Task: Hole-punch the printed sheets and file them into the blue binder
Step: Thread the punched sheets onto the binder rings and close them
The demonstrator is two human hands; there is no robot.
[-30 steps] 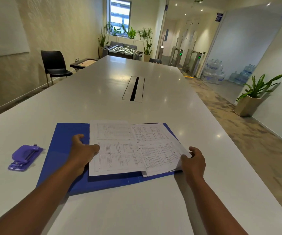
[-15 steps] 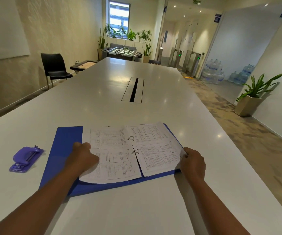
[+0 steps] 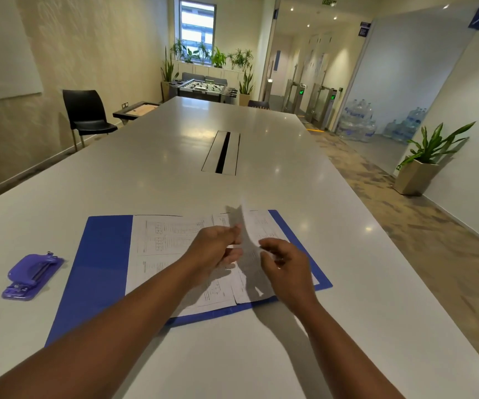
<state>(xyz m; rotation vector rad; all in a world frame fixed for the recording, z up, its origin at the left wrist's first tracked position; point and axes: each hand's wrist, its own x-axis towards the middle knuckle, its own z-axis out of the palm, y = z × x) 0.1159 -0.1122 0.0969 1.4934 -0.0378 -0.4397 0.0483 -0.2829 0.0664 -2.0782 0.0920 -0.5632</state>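
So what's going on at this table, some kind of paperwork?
A person is filing printed sheets into an open blue binder lying flat on the white table. The left hand and right hand meet over the middle, lifting one sheet on edge there. A purple hole punch sits to the left, untouched.

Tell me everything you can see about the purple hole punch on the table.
The hole punch is small and purple, of what looks like glossy plastic, with a rounded lever on top over a flat base and a dark metal bar across it. It lies flat on the white table, left of the open blue binder and apart from it. Neither hand touches it.
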